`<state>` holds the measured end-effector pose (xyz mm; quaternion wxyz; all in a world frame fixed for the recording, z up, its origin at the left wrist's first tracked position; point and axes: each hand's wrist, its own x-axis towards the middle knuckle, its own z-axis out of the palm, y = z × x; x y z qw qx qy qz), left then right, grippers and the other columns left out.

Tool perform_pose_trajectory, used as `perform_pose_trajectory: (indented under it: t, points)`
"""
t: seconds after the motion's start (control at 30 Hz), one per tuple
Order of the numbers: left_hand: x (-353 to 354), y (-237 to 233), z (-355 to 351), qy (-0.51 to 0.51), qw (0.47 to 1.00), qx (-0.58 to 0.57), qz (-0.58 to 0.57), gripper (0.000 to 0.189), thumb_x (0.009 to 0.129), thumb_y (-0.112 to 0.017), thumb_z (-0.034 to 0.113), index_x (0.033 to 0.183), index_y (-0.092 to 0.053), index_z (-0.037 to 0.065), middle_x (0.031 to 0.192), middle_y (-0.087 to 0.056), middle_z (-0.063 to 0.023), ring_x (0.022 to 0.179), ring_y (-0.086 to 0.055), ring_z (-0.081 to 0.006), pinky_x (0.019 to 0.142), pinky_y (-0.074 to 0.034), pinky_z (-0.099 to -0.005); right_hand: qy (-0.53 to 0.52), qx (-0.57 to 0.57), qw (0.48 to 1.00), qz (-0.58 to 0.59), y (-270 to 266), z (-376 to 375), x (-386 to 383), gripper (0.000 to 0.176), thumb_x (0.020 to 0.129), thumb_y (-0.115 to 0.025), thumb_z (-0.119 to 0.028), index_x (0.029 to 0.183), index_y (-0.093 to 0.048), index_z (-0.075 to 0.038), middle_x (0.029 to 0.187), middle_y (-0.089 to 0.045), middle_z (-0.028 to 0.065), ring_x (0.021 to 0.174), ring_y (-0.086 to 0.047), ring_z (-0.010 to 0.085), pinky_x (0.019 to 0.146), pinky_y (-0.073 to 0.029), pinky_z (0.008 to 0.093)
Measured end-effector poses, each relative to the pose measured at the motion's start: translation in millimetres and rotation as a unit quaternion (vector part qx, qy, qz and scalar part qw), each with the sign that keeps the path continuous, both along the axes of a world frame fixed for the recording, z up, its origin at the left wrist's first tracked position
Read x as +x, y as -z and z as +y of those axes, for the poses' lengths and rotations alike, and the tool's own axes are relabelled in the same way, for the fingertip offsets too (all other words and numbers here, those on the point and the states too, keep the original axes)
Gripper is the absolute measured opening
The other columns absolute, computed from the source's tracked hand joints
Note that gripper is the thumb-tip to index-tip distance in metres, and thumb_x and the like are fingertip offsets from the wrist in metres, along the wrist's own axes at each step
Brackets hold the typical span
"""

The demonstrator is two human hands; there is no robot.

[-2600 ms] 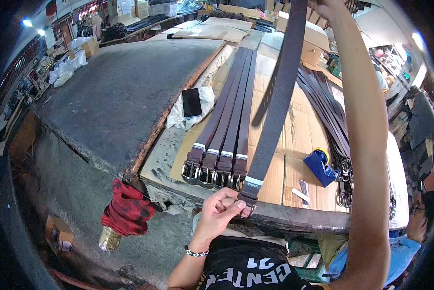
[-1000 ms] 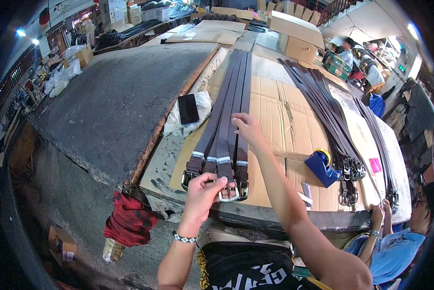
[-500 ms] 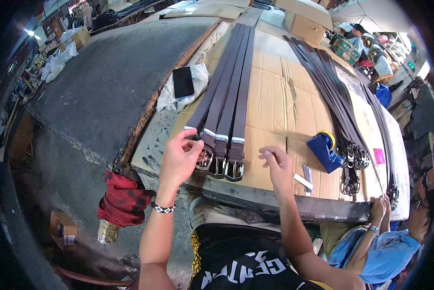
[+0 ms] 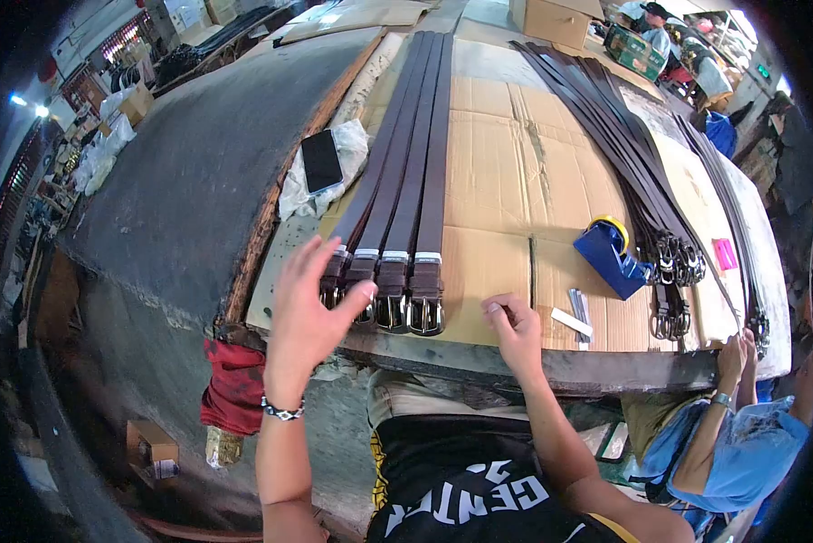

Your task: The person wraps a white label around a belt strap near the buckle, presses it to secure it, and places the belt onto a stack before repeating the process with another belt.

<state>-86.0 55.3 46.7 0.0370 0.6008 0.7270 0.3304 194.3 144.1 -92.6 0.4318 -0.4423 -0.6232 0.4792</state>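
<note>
Several dark brown belts (image 4: 404,181) lie side by side on the cardboard, their silver buckles (image 4: 425,315) toward me and a pale band around each near the buckle. My left hand (image 4: 302,308) is over the leftmost belt's buckle end, thumb and fingers spread, partly covering that buckle. To the right of the belts, my right hand (image 4: 517,333) is above the front of the cardboard, its fingers curled in toward the thumb. I cannot tell what, if anything, is between them. Thin white and grey strips (image 4: 571,322) lie just right of this hand.
A blue tape dispenser (image 4: 613,262) stands right of centre, beside another bunch of belts (image 4: 605,154). A phone (image 4: 321,163) rests on white plastic at left. A co-worker in a blue shirt (image 4: 750,452) has hands at the table's right edge. A dark raised slab (image 4: 207,154) borders the left.
My left hand has opened from near the buckles, its fingers now spread wider. The right hand is lower and more curled. The whole view has shifted slightly.
</note>
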Motion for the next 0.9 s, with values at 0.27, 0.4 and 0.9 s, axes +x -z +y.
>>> perform_pose_trajectory:
  t: [0.27,0.4,0.9]
  points:
    - [-5.0,33.0,2.7,0.027,0.996,-0.059,-0.053,0.07,0.077,-0.083,0.027,0.138,-0.056,0.007,0.155,-0.035,-0.0201,0.142,-0.037,-0.0358,0.115,-0.033,-0.0447,-0.026,0.024,0.999,-0.01,-3.4,-0.3,7.5,0.015,0.098,-0.056,-0.007,0.096,-0.065,0.005,0.087,-0.067,0.0068,0.079,-0.064,0.0122,0.073,-0.051,0.0268]
    - [-5.7,32.5,1.1,0.033,0.996,-0.053,-0.061,0.067,0.079,-0.082,0.03,0.137,-0.057,0.007,0.155,-0.035,-0.0206,0.142,-0.038,-0.0352,0.115,-0.033,-0.0442,-0.031,0.016,0.999,0.002,-4.2,0.3,5.6,0.015,0.098,-0.056,-0.006,0.097,-0.065,0.005,0.088,-0.066,0.0071,0.079,-0.064,0.0123,0.073,-0.051,0.0269]
    - [-13.6,44.4,24.0,0.132,0.989,0.02,0.06,0.042,0.086,-0.069,0.015,0.127,-0.067,0.006,0.146,-0.053,-0.0153,0.14,-0.043,-0.0338,0.116,-0.032,-0.0435,-0.015,0.031,0.999,-0.004,2.5,0.7,8.3,0.014,0.092,-0.061,-0.008,0.097,-0.069,0.002,0.087,-0.07,0.0117,0.079,-0.066,0.0179,0.074,-0.051,0.031]
